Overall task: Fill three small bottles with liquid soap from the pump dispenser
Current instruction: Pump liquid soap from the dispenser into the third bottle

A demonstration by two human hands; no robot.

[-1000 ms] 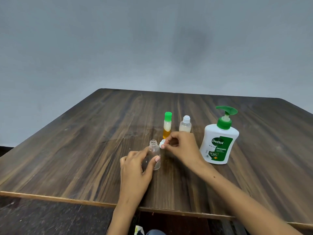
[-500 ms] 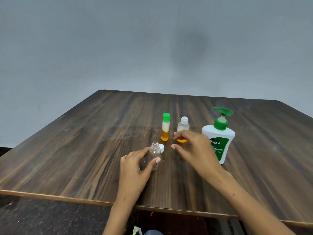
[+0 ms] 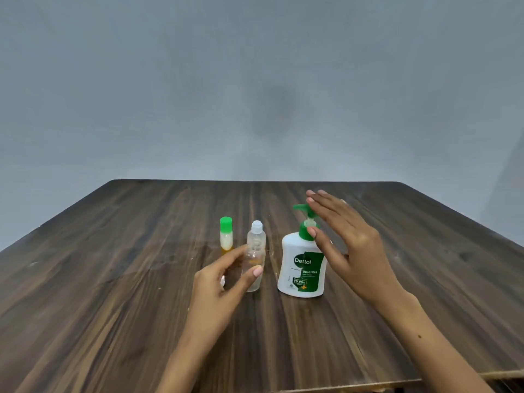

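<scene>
1. The desk carried everything near its middle, with bare wood on all sides and its near edge well behind the forearms, so there was room to move.
2. The pump dispenser stood upright, its spout pointing left toward the bottles.
3. The right hand hovered beside the pump head with fingers straight and spread, gripping nothing; it was the nearer hand for pressing down, by my judgement.
4. The left hand pinched the open clear bottle between thumb and fingers, upright, just left of the dispenser and below the spout's level.
5. Behind stood a white-capped bottle and a green-capped bottle, both upright and capped.
</scene>
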